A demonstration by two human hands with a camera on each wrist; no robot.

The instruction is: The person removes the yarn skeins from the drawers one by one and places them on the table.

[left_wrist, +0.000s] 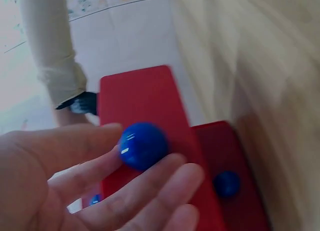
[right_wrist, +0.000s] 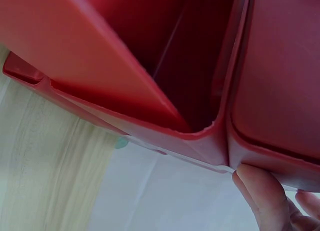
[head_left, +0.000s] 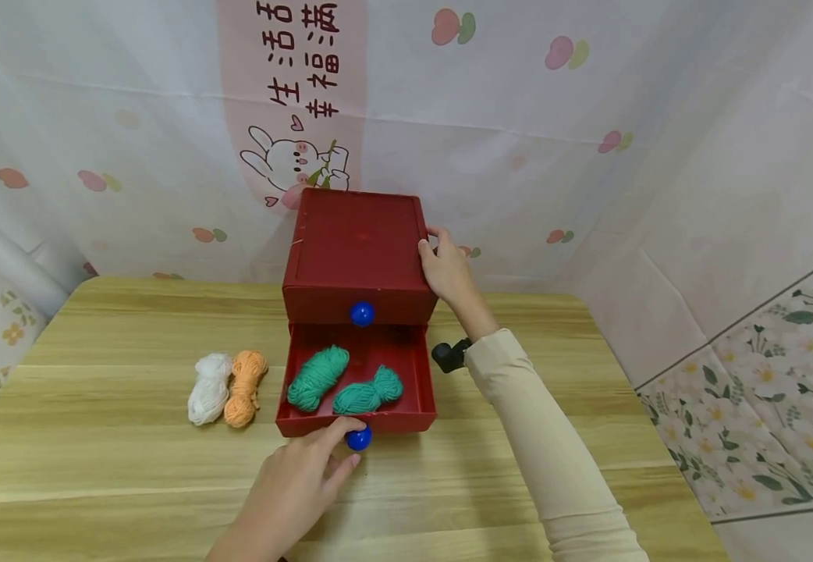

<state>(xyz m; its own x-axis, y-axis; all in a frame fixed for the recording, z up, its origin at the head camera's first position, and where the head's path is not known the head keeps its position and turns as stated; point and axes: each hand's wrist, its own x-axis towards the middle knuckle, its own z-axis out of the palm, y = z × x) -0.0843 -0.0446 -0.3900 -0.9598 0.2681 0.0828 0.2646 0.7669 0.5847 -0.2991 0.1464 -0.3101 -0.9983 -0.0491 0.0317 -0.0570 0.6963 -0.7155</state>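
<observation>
Head view: the likely light, stiff red plastic drawer (head_left: 402,424) is jutting beyond the left hand (head_left: 299,476), which is pinching its round blue knob (head_left: 360,440), probably the best hold; the right hand (head_left: 448,269) is resting unclenched against the boxy red cabinet (head_left: 359,234).

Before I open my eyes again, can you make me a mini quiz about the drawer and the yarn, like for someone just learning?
1. Pick one: how many bundles of green yarn are in the open drawer?
A) one
B) two
C) four

2. True or false: the orange yarn lies on the table beside the white yarn.

3. Fill in the blank: the ___ hand is at the blue knob of the open drawer, while the other hand touches the side of the red box.

Key:
1. B, two.
2. True.
3. left; it is the left hand at the knob and the right hand at the box.
</observation>
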